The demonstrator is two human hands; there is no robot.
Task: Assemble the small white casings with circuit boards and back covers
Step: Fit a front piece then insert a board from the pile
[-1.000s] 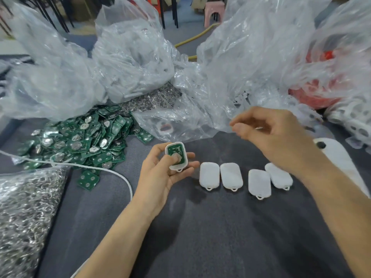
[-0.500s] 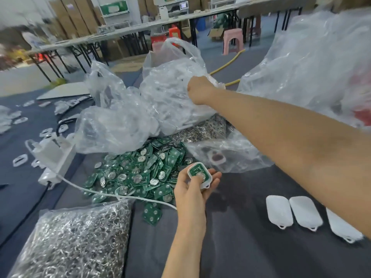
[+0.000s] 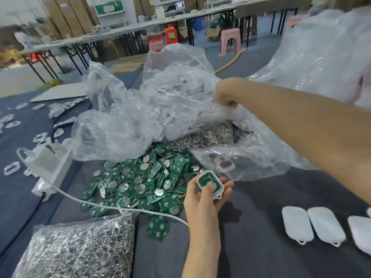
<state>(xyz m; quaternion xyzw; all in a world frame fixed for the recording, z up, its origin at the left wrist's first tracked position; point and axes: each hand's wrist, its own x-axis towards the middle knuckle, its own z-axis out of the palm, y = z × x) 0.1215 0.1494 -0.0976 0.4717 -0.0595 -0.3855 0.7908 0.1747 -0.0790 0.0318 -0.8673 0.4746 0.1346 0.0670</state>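
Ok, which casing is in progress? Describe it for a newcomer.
Start at the heap of green circuit boards mid-frame. At its right edge the left hand holds a small white plastic casing. Unlike the closed white casings lying lower right, its green board shows.

Centre: circuit board pile (image 3: pixel 140 181); behind it plastic bag (image 3: pixel 160 109); front-left ring bag (image 3: pixel 80 249); right casings row (image 3: pixel 313 225).

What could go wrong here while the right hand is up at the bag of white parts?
1. The circuit board lies uncovered in the casing, kept in only by the thumb of the left hand; a tilt could drop it into the pile of boards.
2. The right hand is at the crumpled clear bag; pulling out might drag the bag and spill parts over that pile.
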